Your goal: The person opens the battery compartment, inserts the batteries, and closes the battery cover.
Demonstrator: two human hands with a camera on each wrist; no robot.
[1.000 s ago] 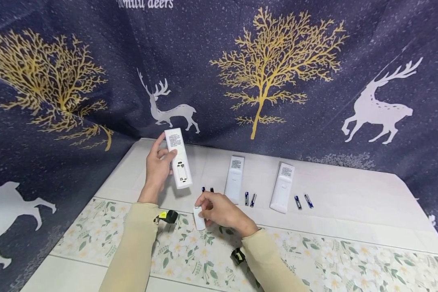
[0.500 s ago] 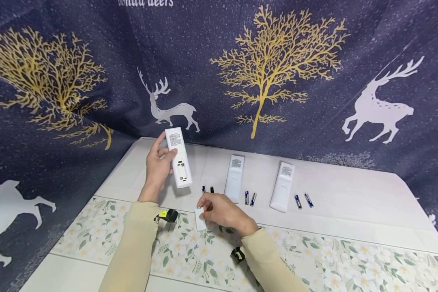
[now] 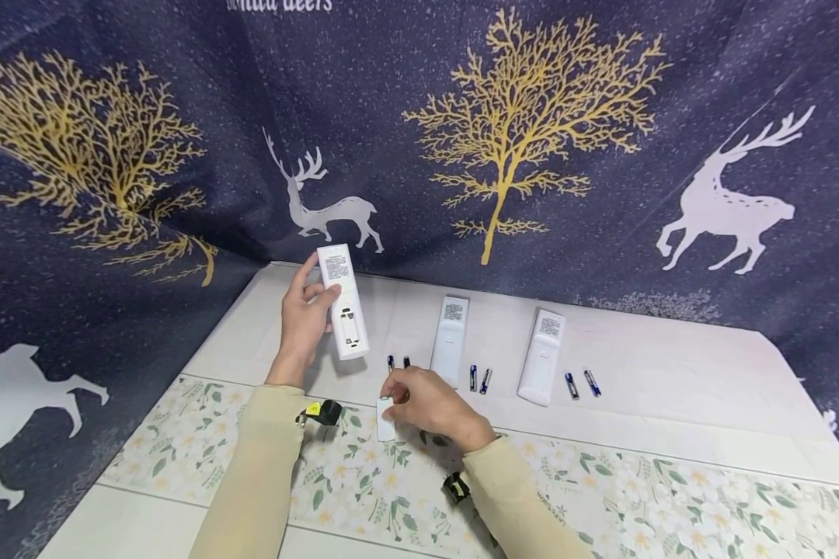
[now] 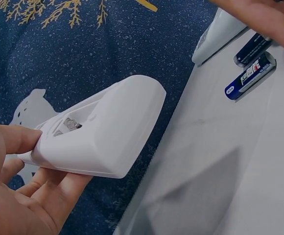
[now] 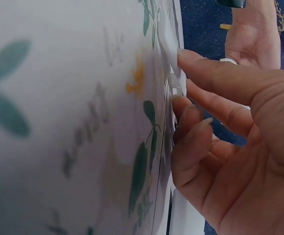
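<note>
Against the deer-print cloth, my left hand [image 3: 302, 326] grips the remote [image 3: 343, 303] above the table [image 3: 671, 404] (battery bay open); my right hand [image 3: 429, 405] pinches the battery cover [image 3: 385, 419] onto the floral runner.

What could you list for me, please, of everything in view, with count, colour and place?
Remote control: one, white, battery bay open, held above the table.
Battery cover: one, white, on the floral runner.
Remote controls: two, white, lying on the table.
Batteries: six, blue, in pairs beside the remotes.
Backdrop: one, navy, with deer and trees.
Left hand: grips the raised remote.
Right hand: fingers on the cover.
</note>
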